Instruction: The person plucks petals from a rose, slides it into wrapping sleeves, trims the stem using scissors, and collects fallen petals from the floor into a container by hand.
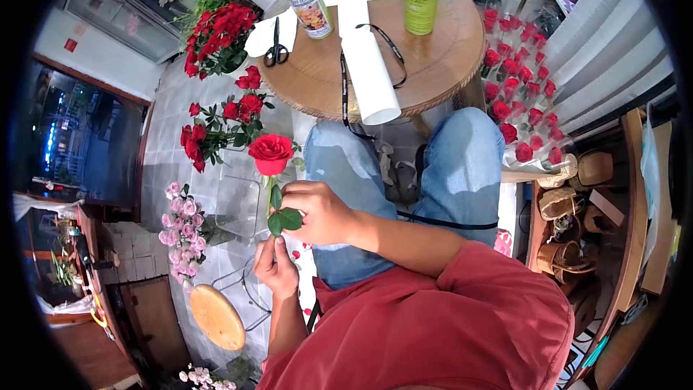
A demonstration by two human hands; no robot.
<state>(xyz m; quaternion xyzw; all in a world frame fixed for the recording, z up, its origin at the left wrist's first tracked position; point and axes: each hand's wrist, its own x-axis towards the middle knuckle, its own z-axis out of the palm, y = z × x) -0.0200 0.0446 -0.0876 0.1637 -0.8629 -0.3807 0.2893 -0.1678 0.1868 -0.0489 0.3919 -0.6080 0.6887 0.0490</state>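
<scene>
A single red rose (271, 154) stands upright with its green stem gripped in my right hand (317, 211). Green leaves (290, 219) hang from the stem beside the right fingers. Just below these leaves is my left hand (276, 269), its thumb and finger pinched together at the lower leaf's edge. What lies between these left fingertips is too small to make out. Both hands are left of my knees, over the floor.
On the round wooden table (310, 76) are two spray cans (421, 0), black scissors (276, 53), a white roll (369, 76) and black ribbon. Red roses (220, 32) and pink roses (186, 224) stand left, near a wooden stool (217, 317). Wrapped roses (511, 67) stand right.
</scene>
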